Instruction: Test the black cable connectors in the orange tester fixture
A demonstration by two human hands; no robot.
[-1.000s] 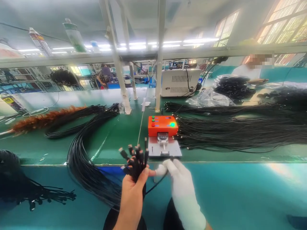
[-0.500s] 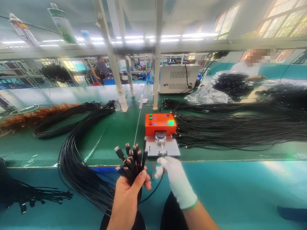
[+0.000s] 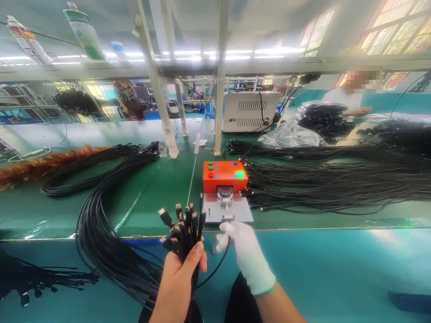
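My bare left hand [image 3: 183, 273] is wrapped round a bunch of black USB cables [image 3: 183, 229], their plugs fanned out above the thumb. Pinched in my right hand [image 3: 242, 251], which wears a white glove, is one black cable [image 3: 217, 268]; its plug end is hidden by the fingers at the front of the metal plate [image 3: 213, 211]. On that plate sits a small dial gauge with a dark display [image 3: 225, 192]. Behind it stands the orange tester box [image 3: 224, 181] with red and green buttons and a lit green light.
Loose black cables [image 3: 319, 184] spread across the bench at right. Another bundle [image 3: 97, 220] drapes over the edge at left. White posts [image 3: 220, 89] rise behind the box. A grey metal case [image 3: 251, 112] and a person in white [image 3: 343, 101] are farther back.
Both hands keep their holds and stay almost in place. The view has shifted slightly. A person in the far background has moved left.
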